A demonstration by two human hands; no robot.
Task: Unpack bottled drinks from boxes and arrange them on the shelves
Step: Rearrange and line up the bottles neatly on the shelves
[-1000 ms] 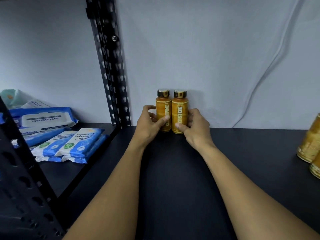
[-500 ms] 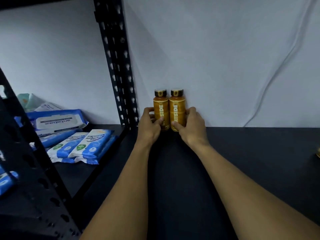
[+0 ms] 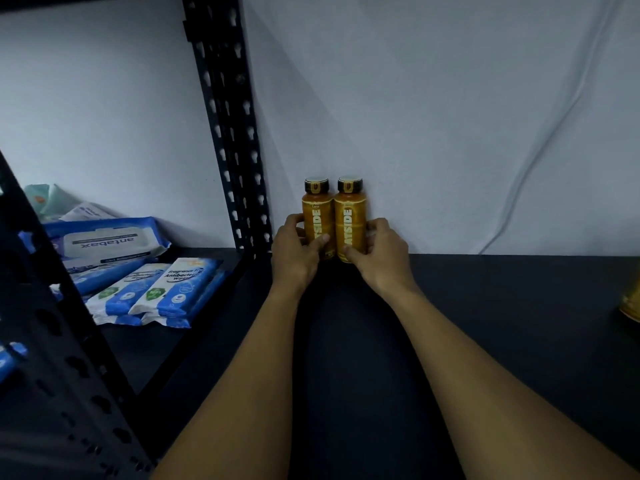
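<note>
At frame centre I see two upright cylindrical orange plastic bottles standing side by side with their glossy walls touching: the first bottle (image 3: 317,216) toward frame left, the second bottle (image 3: 350,216) toward frame right. Each has a round black cap with a gold mark, and pale vertical lettering on its sleeve. Both stand at the back of the matte dark shelf board (image 3: 502,323), close against the smooth white wall (image 3: 415,98).

The left hand (image 3: 294,258) grips the first bottle, with the fingers curled round its outer side and the thumb laid across the label front. The right hand (image 3: 382,254) grips the second bottle likewise, with the thumb tip at the lower front and the fingers wrapped round the far side.

In the upper left, a black steel upright (image 3: 228,133) punched with keyhole slots rises just beside the bottles. Left of it, on the adjacent shelf, lie flat, soft blue-and-white wipe packs (image 3: 173,292) in crinkled film. A thin white cable (image 3: 540,150) curves down the wall at the right. At the right edge a gold rounded container (image 3: 631,303) is cut off by the frame, and I cannot tell what it is.
</note>
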